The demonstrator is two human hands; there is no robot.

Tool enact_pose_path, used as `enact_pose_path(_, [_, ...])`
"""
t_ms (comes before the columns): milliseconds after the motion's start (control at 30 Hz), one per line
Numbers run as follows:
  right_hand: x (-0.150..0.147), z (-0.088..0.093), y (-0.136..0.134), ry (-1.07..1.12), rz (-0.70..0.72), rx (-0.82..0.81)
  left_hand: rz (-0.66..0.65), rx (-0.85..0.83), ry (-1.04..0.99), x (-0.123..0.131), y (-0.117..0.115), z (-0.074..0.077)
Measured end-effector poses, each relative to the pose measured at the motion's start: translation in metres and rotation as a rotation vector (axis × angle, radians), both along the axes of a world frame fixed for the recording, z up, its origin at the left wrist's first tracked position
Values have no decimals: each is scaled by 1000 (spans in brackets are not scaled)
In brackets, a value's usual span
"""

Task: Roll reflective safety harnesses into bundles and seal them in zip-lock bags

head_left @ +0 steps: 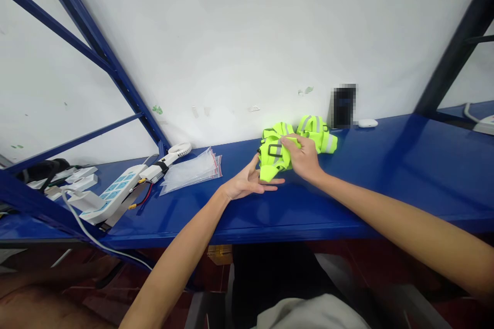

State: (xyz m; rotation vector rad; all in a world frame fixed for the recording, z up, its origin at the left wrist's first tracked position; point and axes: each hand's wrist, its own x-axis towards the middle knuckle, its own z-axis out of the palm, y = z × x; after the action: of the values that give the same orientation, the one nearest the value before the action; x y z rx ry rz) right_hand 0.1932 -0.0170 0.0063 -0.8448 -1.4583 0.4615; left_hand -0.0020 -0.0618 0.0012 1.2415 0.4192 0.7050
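Observation:
A neon-yellow reflective strap bundle with grey stripes and a black rectangular buckle is above the blue shelf. My right hand is closed on its right side, thumb on top. My left hand lies palm up at its lower left, fingers stretched out and partly beneath it. Whether the left fingers touch the bundle is hard to make out. Just behind my right hand sits more of the same yellow webbing, rolled up near the wall. Whether the two bundles are joined is hidden by the hand.
Clear zip bags lie stacked to the left, by a small white fan and a white power strip. A blurred dark object leans on the wall beside a white case. Blue posts frame the left.

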Motion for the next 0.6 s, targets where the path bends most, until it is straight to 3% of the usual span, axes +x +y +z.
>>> enact_pose_path(100, [0,4,-1,-2,1,-23,55,54,98,1,5,-3])
enact_pose_path(267, [-1,2,-4,-61,56,28,374,292,157,5,15,-9])
enact_pose_path(400, [-4,-3,-7,-112,76,25,435,429,236,9,13,-12])
enact_pose_path(600, [-16,-11,-6,-48,68,-13,667,528,261,18,12,-17])
